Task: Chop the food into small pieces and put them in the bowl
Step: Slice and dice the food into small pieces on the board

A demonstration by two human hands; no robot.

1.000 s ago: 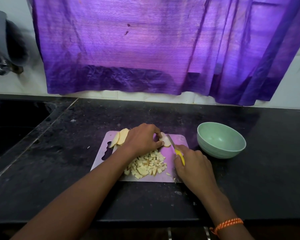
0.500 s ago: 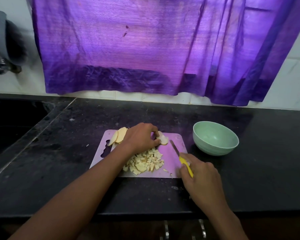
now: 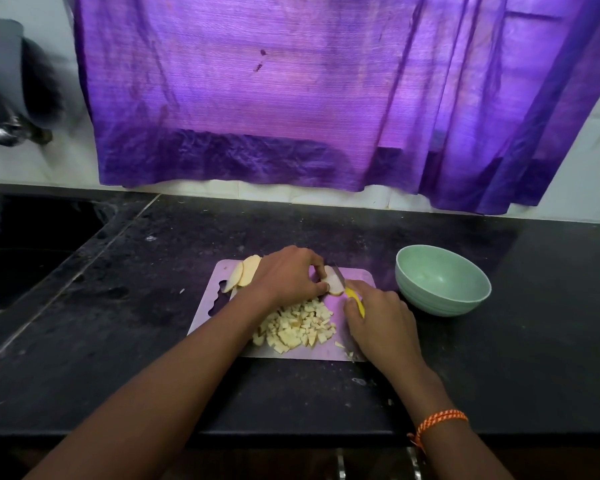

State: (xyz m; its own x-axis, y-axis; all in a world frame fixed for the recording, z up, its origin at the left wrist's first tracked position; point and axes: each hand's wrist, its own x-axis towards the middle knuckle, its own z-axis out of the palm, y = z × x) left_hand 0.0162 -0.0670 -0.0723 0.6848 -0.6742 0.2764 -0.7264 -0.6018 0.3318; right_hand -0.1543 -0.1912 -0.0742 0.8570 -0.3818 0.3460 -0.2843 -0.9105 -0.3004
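Observation:
A pale pink cutting board lies on the black counter. My left hand pinches a pale food slice at the board's far side. My right hand grips a yellow-handled knife, and its blade rests against that slice. A heap of small pale cubes sits at the board's near middle. Two uncut slices lie at the far left corner, partly behind my left hand. The green bowl stands to the right of the board, with nothing in it.
A dark sink is sunk into the counter at the left. A purple curtain hangs over the back wall. The counter's front edge runs just below my forearms. Crumbs dot the counter near the board.
My right hand drew the knife back toward the board's near right edge, then brought it up to the slice again. My left hand has kept its hold on the slice.

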